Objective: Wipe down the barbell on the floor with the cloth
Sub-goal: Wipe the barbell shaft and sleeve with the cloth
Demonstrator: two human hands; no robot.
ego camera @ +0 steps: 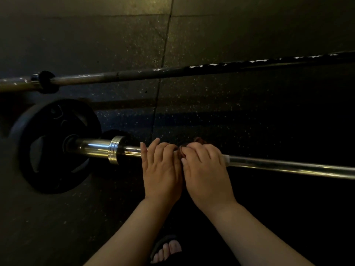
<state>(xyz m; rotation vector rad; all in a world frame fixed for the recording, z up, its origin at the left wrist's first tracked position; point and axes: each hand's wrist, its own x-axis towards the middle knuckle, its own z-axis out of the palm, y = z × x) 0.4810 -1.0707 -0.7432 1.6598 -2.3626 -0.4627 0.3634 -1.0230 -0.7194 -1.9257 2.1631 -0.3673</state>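
A chrome barbell (288,166) lies across the dark rubber floor, with a black weight plate (51,146) on its left sleeve and a steel collar (115,149) beside it. Both hands rest on the shaft just right of the collar. My left hand (161,169) curls over the bar. My right hand (205,169) presses a dark reddish-brown cloth (181,151) around the bar; only small folds of it show between and behind my fingers.
A second, worn bar (172,71) with a black clamp (46,81) lies farther back, parallel to the first. A floor-mat seam (163,64) runs away from me. My sandalled foot (169,248) stands below the hands.
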